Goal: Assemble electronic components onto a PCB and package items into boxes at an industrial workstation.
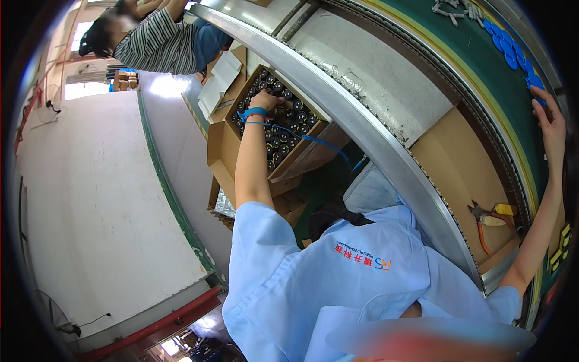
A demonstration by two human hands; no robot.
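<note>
Shirt [338, 289] nearest, black parts [284, 136] surround the left hand [265, 101].

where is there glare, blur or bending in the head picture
Head view: white glare washes out part of the pale surface at upper left; head view: the fisheye bows the metal rail into an arc; head view: a smooth, smeared oval patch at the lower edge hides detail; head view: the corners fall to black.

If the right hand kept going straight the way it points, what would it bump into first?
Most likely the nearest blue discs on the green surface; the right hand looks right beside them, though depth is unclear.
</note>
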